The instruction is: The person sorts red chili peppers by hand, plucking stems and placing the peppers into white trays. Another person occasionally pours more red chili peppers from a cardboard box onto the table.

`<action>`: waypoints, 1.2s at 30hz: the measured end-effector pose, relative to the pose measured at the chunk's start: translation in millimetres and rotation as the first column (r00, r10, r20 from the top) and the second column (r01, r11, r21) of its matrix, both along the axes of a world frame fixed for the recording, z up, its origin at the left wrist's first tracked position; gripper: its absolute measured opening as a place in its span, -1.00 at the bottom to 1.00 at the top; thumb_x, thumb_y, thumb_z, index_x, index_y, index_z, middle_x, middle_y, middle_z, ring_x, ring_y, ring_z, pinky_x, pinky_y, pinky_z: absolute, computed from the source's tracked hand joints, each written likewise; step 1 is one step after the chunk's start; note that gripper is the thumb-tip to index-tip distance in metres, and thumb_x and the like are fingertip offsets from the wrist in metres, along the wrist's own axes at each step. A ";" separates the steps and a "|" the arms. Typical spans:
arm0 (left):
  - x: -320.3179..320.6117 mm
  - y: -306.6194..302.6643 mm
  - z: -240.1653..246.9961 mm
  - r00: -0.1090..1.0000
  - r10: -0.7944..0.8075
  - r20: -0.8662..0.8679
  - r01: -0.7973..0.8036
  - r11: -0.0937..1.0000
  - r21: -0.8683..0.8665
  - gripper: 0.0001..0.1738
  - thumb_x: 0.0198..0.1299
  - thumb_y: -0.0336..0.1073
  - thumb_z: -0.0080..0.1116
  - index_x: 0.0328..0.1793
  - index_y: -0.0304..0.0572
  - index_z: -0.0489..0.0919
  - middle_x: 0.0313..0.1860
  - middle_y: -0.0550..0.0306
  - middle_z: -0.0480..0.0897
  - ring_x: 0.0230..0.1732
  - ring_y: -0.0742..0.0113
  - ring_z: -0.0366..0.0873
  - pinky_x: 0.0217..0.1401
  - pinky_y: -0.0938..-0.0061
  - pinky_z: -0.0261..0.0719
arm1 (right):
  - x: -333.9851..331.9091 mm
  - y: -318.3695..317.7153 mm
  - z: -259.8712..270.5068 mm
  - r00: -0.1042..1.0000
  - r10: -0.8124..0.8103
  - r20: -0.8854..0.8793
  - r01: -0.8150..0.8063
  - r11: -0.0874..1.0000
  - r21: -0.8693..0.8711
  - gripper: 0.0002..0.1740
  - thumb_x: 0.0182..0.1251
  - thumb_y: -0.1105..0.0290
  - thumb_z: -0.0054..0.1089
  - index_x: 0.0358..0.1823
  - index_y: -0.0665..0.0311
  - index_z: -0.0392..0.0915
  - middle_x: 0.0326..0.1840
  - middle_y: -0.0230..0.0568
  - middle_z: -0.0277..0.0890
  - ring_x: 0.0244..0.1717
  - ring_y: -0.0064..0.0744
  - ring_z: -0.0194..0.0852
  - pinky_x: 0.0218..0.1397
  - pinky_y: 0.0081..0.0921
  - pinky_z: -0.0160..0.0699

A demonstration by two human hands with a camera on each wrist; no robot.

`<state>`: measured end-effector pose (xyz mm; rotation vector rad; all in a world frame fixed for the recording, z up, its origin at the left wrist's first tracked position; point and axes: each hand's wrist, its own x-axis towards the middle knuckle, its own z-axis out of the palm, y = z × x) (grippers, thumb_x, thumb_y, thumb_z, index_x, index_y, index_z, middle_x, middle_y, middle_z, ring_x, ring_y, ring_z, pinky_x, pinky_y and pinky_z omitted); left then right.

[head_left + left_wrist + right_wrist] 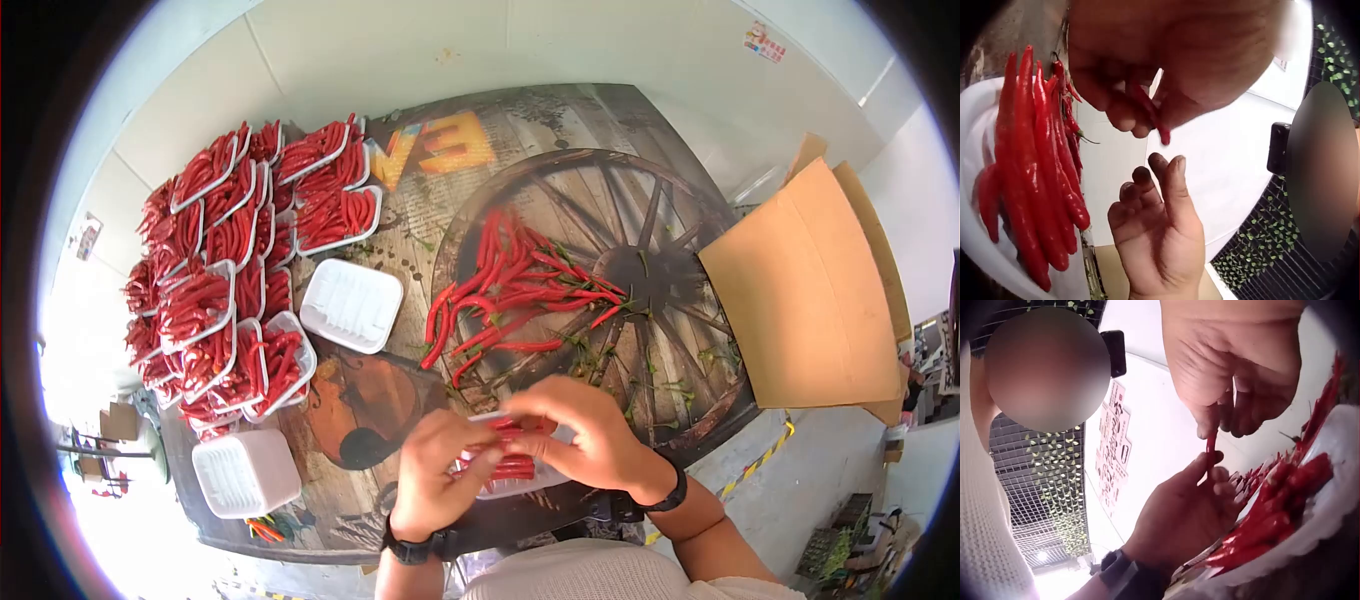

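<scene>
A red chili [1210, 449] is pinched between the thumb and fingers of my left hand [440, 470], seen closer in the left wrist view [1172, 56]. My right hand [595, 440] is held beside it; in the left wrist view its thumb and fingers [1160, 244] stand apart just below the chili's tip, while in the right wrist view the fingertips of this hand [1235, 369] overlap the chili's end. Under both hands lies a white tray [550, 478] with red chilies [1029, 169] laid lengthwise in it, partly hidden by the hands in the head view.
Loose red chilies [510, 285] lie spread mid-table, with green stems around them. Stacked trays of chilies [225, 280] fill the left side. An empty white tray [352, 305] and a stack of white trays [247, 473] are nearby. A cardboard box [805, 290] stands at right.
</scene>
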<state>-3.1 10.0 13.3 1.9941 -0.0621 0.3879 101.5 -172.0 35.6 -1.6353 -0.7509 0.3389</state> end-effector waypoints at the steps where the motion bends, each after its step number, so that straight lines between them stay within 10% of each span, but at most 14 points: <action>1: -0.4 -2.3 -0.1 0.999 -0.040 -0.011 0.040 0.999 0.010 -0.81 0.06 -0.46 0.40 -0.18 -0.26 0.68 -0.33 0.00 0.68 -0.30 0.01 0.59 -0.20 0.27 0.52 | 2.8 -3.9 -8.2 0.982 0.113 0.153 -0.105 0.992 -0.064 -0.72 0.17 0.39 0.49 -0.12 0.27 0.65 -0.27 -0.16 0.61 -0.28 -0.12 0.60 -0.20 -0.29 0.54; 14: 0.8 1.4 -4.8 0.993 0.090 -0.082 -0.074 0.980 0.184 -0.74 -0.13 -0.33 0.54 -0.31 -0.21 0.69 -0.17 0.02 0.63 -0.10 -0.01 0.56 -0.03 0.20 0.52 | 5.9 -7.0 -20.7 0.853 0.330 0.404 -0.243 0.937 -0.253 -0.85 0.18 0.44 0.39 -0.24 0.24 0.61 -0.25 -0.18 0.59 -0.14 -0.03 0.56 -0.07 -0.19 0.52; 22: 2.9 4.7 -12.9 0.978 0.180 -0.107 -0.164 0.976 0.146 -0.75 0.08 -0.39 0.44 -0.16 -0.29 0.64 -0.19 -0.01 0.62 -0.14 0.05 0.60 -0.03 0.32 0.54 | 59.0 -5.0 -20.3 0.801 0.036 0.598 0.302 0.838 -0.455 -0.76 0.03 0.53 0.45 -0.21 0.30 0.67 -0.10 -0.13 0.61 0.01 0.00 0.55 0.06 -0.19 0.51; 31: 3.3 1.6 -15.2 0.910 0.410 0.068 -0.411 0.912 -0.001 -0.65 0.04 -0.40 0.46 -0.03 -0.26 0.64 -0.14 -0.04 0.61 -0.13 0.00 0.56 -0.01 0.26 0.52 | 48.1 -2.0 -12.2 0.777 0.031 0.629 0.158 0.957 -0.242 -0.69 0.01 0.59 0.40 -0.14 0.28 0.64 -0.16 -0.13 0.56 -0.04 0.07 0.51 0.06 -0.09 0.49; 36: 5.8 3.8 -12.7 0.952 0.264 0.153 -0.283 0.951 0.122 -0.63 -0.07 -0.37 0.52 -0.07 -0.17 0.71 -0.14 0.05 0.64 -0.10 0.02 0.55 -0.02 0.25 0.53 | 24.0 18.0 -10.9 0.810 0.171 0.562 -0.077 0.979 -0.187 -0.68 0.05 0.57 0.43 -0.12 0.22 0.66 -0.21 -0.20 0.59 -0.15 -0.10 0.52 -0.06 -0.22 0.49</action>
